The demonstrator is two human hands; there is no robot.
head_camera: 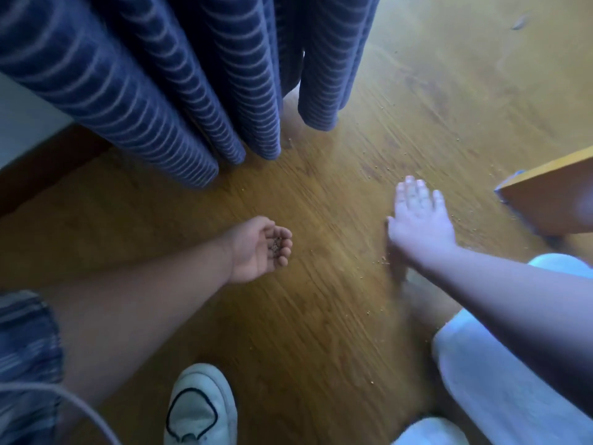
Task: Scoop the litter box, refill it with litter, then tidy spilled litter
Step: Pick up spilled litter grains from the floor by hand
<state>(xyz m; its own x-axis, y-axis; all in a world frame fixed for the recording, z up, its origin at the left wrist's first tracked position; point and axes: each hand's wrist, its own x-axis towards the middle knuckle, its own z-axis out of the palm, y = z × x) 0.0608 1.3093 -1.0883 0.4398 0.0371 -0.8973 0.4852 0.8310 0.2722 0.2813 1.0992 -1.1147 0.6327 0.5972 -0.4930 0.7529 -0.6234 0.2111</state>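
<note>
Warm brown wooden floor (321,332) fills the view, its grain running diagonally, with a dark skirting board (48,165) along its far left edge. A navy curtain (160,91) with thin pale stripes hangs in heavy folds over that far edge, its hems ending just above the boards. The left hand (253,248) is held palm up above the middle of the floor, fingers curled inward into a cup around a small heap of dark litter grains (275,247). The right hand (418,220) reaches out nearer the right edge, palm down with fingers straight and slightly spread; motion blur hides whether it touches the boards or sits just above them. Spilled litter (382,259) lies as pale specks scattered around that hand, with more beyond its fingertips and some near the knee. Pale trousers (497,380) cover the bent right leg, and a white shoe (200,409) with dark trim stands at the near edge. An orange-brown wooden furniture corner (552,197) juts in from the right edge.
</note>
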